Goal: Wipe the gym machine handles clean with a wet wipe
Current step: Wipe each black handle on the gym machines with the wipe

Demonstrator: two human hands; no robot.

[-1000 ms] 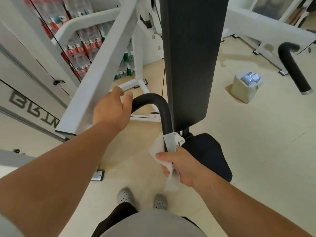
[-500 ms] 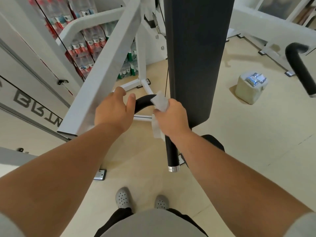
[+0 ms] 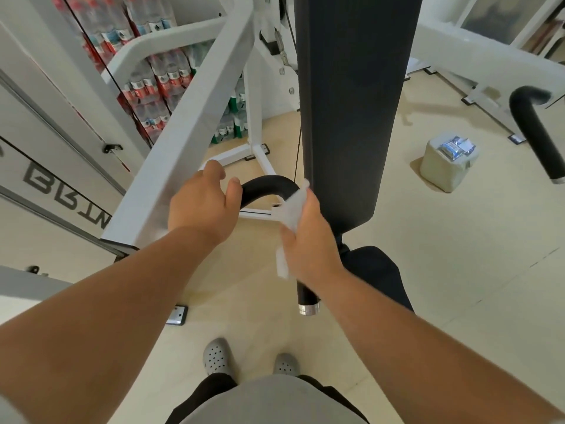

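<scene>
On the black handle [image 3: 269, 186], right hand [image 3: 308, 243] clamps wet wipe [image 3: 290, 209].

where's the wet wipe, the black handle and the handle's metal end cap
wet wipe [image 3: 293, 209]: head view, the upper part showing beside the right hand
black handle [image 3: 269, 184]: head view, top of its curved bend
metal end cap [image 3: 308, 309]: head view, silver ring at the handle's lower tip

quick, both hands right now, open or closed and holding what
Left hand: closed around the top of the black handle.
Right hand: closed on the wet wipe, wrapped around the handle.
</scene>
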